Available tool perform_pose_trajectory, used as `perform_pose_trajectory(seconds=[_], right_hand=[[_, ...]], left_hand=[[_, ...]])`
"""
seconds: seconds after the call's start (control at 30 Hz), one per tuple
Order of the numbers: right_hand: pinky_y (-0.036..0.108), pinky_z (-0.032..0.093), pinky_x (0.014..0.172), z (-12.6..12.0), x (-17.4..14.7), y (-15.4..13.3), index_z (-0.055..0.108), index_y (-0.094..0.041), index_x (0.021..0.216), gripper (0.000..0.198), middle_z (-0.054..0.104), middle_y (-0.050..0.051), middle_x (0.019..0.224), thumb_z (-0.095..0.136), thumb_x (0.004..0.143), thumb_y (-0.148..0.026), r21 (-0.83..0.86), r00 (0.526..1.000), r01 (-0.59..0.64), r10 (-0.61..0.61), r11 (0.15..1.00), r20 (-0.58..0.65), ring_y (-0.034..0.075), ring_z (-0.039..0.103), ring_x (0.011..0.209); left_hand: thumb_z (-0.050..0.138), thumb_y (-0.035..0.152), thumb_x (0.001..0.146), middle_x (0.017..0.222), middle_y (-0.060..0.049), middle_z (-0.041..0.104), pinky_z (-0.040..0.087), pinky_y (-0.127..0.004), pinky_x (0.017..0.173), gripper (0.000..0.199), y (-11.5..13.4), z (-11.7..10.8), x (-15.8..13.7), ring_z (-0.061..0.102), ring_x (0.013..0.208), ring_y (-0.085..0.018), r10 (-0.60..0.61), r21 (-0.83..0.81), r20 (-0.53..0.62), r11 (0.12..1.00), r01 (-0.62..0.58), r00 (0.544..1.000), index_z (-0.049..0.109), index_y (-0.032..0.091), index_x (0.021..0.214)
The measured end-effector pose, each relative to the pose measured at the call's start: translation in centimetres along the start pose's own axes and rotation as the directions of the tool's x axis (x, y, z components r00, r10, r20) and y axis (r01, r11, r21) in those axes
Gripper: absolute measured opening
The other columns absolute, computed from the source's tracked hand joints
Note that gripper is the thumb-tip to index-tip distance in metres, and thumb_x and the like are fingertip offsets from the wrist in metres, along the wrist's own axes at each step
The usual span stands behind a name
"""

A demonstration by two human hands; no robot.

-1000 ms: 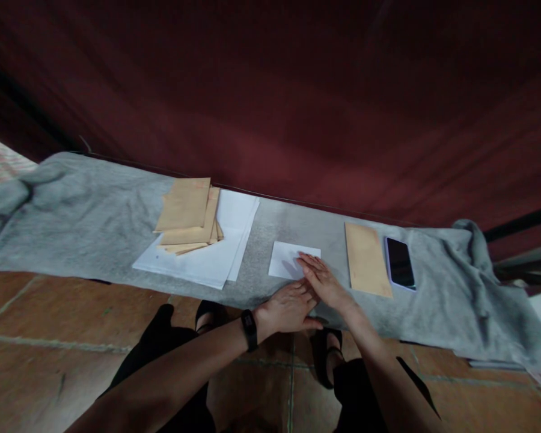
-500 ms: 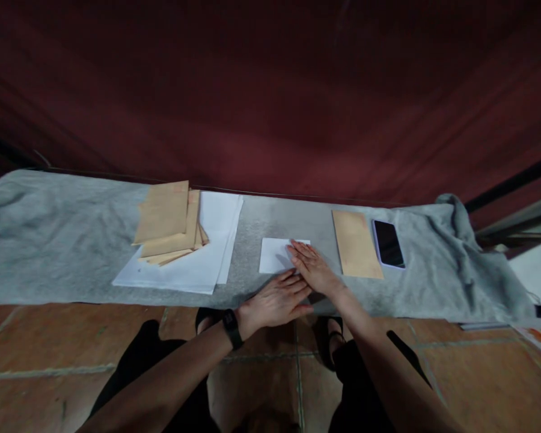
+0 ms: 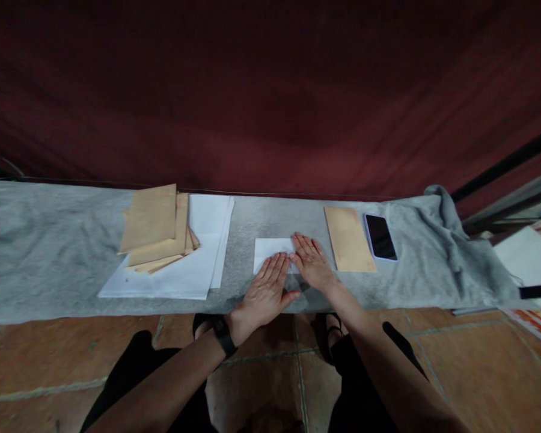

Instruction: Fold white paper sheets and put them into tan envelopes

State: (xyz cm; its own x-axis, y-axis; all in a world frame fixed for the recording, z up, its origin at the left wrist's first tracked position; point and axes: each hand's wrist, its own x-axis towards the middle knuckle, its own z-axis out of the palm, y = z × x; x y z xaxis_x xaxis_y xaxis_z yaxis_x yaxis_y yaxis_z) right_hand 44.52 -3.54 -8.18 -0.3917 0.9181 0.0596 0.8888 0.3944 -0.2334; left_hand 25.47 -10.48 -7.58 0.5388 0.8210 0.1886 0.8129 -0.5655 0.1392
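Observation:
A small white folded-looking sheet of paper lies on the grey cloth in front of me. My left hand rests flat over its lower edge, fingers stretched out and the thumb apart. On the sheet's right end lies my right hand, also flat with straight fingers. The two hands nearly meet at the sheet's middle, and they cover its right and lower parts. Just right of my right hand is a single brown envelope, lying flat.
At left, several brown envelopes lie fanned on a stack of white paper sheets. A phone with a pale purple edge lies right of the single envelope. Grey cloth covers the narrow bench; a dark red curtain hangs behind.
My left hand has moved up and left, from beside my right hand onto the white sheet. My right hand has shifted slightly right. The view has turned a little.

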Motion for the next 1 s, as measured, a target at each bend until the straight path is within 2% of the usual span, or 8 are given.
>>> perform_pose_trajectory(seconds=[0.13,0.23,0.4,0.53,0.87,1.0], right_hand=[[0.048,0.019,0.127,0.1,-0.1,0.0,0.029,-0.013,0.160,0.059,0.027,0.011,0.166,0.025,0.108,-0.042,-0.019,0.999,-0.027,0.026,0.999,-0.047,0.024,0.024,0.155],[0.049,0.020,0.127,0.2,-0.2,-0.3,0.032,-0.011,0.159,0.061,0.027,0.013,0.166,0.023,0.108,-0.043,0.008,0.992,-0.072,0.072,0.997,-0.107,0.025,0.024,0.155],[0.047,0.025,0.126,1.2,-1.1,-1.5,0.033,-0.009,0.158,0.063,0.030,0.015,0.165,0.017,0.108,-0.044,0.093,0.989,0.002,0.012,0.996,-0.151,0.023,0.024,0.155],[0.050,0.024,0.126,2.1,-2.1,-2.2,0.035,-0.007,0.157,0.065,0.031,0.018,0.165,0.021,0.108,-0.047,0.060,0.984,0.023,-0.012,0.998,-0.176,0.027,0.024,0.155],[0.051,0.024,0.125,2.2,-2.6,-2.1,0.031,-0.002,0.157,0.067,0.028,0.022,0.165,0.019,0.108,-0.046,-0.020,0.981,0.004,-0.007,1.000,-0.192,0.029,0.023,0.155],[0.051,0.024,0.125,2.5,-2.9,-2.0,0.031,-0.004,0.157,0.065,0.029,0.022,0.165,0.022,0.108,-0.045,-0.034,0.979,-0.003,-0.004,0.999,-0.205,0.030,0.023,0.155]], left_hand=[[0.028,0.054,0.104,0.163,-0.022,0.031,0.024,-0.049,0.127,0.074,-0.8,0.3,1.0,0.022,0.155,-0.030,-0.132,0.035,0.019,0.991,0.132,0.991,0.034,0.000,0.154],[0.027,0.042,0.106,0.165,-0.017,0.031,0.022,-0.048,0.127,0.062,-1.1,0.4,2.3,0.021,0.155,-0.028,-0.204,0.046,0.030,0.978,0.202,0.979,0.035,0.004,0.155],[0.029,0.027,0.103,0.167,-0.012,0.027,0.017,-0.046,0.129,0.058,-0.8,1.0,3.8,0.018,0.157,-0.024,-0.174,0.065,0.038,0.983,0.171,0.984,0.030,0.009,0.158],[0.028,0.024,0.102,0.168,-0.013,0.023,0.015,-0.046,0.129,0.059,-0.6,1.0,3.8,0.016,0.157,-0.023,-0.155,0.078,0.067,0.986,0.149,0.986,0.026,0.008,0.159],[0.031,0.025,0.102,0.166,-0.016,0.028,0.017,-0.049,0.128,0.058,-0.8,0.6,3.6,0.020,0.156,-0.025,-0.132,0.053,0.042,0.990,0.130,0.990,0.030,0.007,0.157],[0.032,0.031,0.103,0.166,-0.017,0.029,0.017,-0.051,0.127,0.058,-1.0,0.5,3.5,0.021,0.156,-0.027,-0.133,0.048,0.046,0.990,0.131,0.990,0.032,0.008,0.156]])
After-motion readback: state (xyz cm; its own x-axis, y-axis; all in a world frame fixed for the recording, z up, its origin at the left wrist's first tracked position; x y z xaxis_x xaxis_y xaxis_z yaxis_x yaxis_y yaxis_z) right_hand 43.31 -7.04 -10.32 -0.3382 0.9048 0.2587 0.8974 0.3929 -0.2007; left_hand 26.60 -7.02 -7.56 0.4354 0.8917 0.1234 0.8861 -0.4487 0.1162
